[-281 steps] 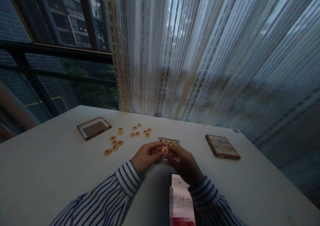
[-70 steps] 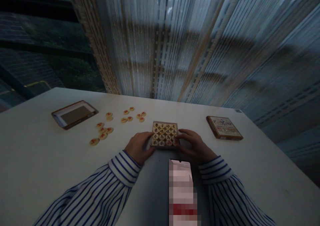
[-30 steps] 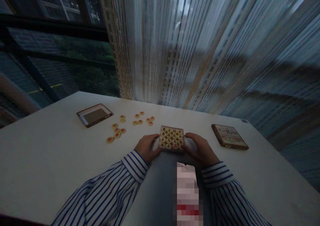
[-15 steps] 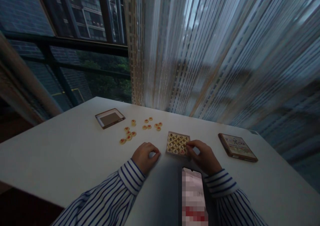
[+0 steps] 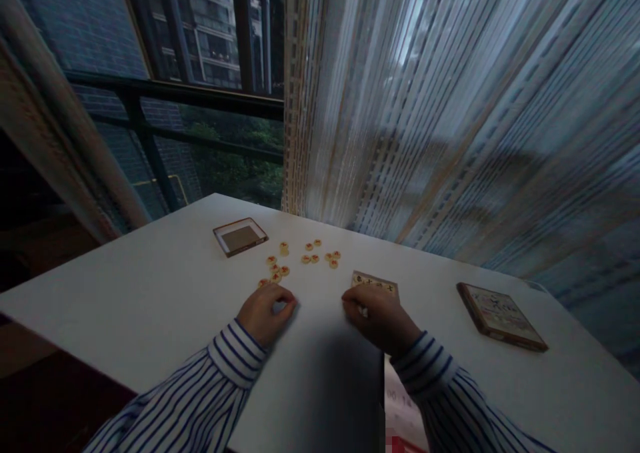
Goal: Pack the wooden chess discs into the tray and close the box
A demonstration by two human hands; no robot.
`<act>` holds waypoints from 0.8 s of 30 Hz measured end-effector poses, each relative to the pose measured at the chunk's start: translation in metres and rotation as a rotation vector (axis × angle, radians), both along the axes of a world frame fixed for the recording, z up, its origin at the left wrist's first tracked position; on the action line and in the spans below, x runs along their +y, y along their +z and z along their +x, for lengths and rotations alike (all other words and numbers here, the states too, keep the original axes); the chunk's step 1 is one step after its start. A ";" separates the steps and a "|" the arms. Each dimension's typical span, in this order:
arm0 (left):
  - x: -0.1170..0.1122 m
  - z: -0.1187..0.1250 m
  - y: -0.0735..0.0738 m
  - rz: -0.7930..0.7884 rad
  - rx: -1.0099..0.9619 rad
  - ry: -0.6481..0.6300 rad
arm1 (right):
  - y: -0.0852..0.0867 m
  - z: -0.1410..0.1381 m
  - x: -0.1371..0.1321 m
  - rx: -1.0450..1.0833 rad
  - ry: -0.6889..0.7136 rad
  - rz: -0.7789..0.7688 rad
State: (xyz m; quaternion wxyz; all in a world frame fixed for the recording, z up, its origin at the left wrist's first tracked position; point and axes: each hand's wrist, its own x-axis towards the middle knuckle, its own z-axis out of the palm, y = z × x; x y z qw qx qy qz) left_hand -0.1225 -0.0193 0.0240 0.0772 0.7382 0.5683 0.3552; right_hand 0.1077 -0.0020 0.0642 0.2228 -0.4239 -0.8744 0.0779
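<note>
The piece box (image 5: 375, 278) sits partly behind my right hand (image 5: 379, 313), black-lettered pieces (image 5: 380, 285) showing in its far row. That hand and my left hand (image 5: 265, 313) are apart, both curled; I can't tell whether they're holding anything. Beyond the left, red-lettered pieces (image 5: 306, 259) lie loose, unboxed. Earlier, more of the box showed and the left was nearer it.

Long-sleeved top, whitish w/ narrow dk blue stripes, which run lengthwise on L sleeve (image 5: 183, 399) & R sleeve (image 5: 453, 399), approx. evenly spaced. L cuff (image 5: 237, 354) & R cuff (image 5: 425, 361) = same pattern, but stripes go round the wrist, i.e. crosswise to the rest. Fabric creased nr bottom L, R sleeve looks dkr overall; L hand (image 5: 265, 313) & R hand (image 5: 383, 316) bare.
</note>
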 end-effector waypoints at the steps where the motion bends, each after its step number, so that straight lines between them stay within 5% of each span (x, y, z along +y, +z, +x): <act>1: 0.000 -0.005 0.000 0.009 0.006 0.015 | 0.000 -0.007 0.000 0.000 0.008 -0.008; 12: 0.015 -0.051 -0.016 0.081 0.121 0.298 | -0.008 -0.065 0.012 -0.081 0.036 -0.174; 24: 0.021 -0.051 -0.016 -0.082 0.195 0.284 | -0.022 -0.080 0.017 -0.141 0.049 -0.266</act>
